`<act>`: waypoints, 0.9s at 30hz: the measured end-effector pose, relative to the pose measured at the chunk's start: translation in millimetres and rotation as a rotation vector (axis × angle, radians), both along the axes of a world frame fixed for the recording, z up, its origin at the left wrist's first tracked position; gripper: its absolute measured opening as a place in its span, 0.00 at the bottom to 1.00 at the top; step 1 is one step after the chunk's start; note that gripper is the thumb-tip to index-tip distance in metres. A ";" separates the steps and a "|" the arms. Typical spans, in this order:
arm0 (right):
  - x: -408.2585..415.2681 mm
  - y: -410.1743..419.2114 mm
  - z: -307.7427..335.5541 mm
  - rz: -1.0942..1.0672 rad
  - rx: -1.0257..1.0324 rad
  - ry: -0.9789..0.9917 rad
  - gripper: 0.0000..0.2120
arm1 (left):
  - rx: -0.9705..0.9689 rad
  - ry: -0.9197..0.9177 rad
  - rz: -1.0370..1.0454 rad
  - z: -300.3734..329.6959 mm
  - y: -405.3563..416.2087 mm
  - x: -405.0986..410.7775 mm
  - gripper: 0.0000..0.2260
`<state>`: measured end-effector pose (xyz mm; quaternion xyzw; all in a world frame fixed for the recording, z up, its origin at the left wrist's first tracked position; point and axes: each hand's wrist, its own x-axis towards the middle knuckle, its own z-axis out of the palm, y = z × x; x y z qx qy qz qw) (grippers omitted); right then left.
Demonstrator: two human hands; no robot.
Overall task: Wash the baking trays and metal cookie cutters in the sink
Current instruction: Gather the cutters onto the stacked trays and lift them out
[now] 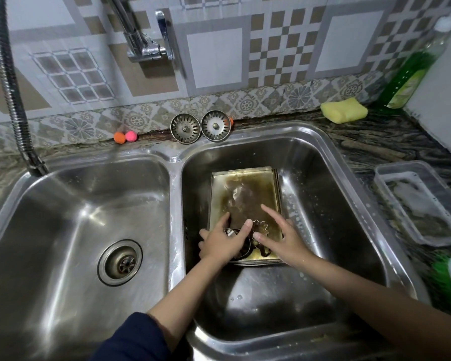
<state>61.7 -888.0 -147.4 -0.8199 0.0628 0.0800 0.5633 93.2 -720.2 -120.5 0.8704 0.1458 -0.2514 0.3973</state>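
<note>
Left hand (220, 243) fingers curled round a clutch of metal cookie cutters (248, 238) at near end of greasy baking tray (245, 199); right hand (284, 235) fingers straight, holding nothing, index extended over tray. Tray stack lying in right basin of sink (323, 157). Still brown-stained, no suds, tap (151, 48) dry, sponge (344, 110) untouched on surface: washing probably barely begun.

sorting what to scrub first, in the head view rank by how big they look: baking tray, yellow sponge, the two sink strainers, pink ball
1. baking tray
2. yellow sponge
3. the two sink strainers, alike in size, close to the sponge, so that order is unsure
4. pink ball
</note>
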 end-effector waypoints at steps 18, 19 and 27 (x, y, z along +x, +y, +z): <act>36.7 -63.8 163.8 -0.244 -0.572 -0.682 0.27 | -0.539 -0.621 -0.228 97.5 -77.0 76.6 0.38; 41.9 -67.0 169.1 -0.246 -0.607 -0.720 0.27 | -0.554 -0.645 -0.235 99.3 -81.1 83.9 0.39; 64.1 -86.4 192.7 -0.259 -0.742 -0.839 0.28 | -0.605 -0.803 -0.300 116.9 -109.2 117.5 0.41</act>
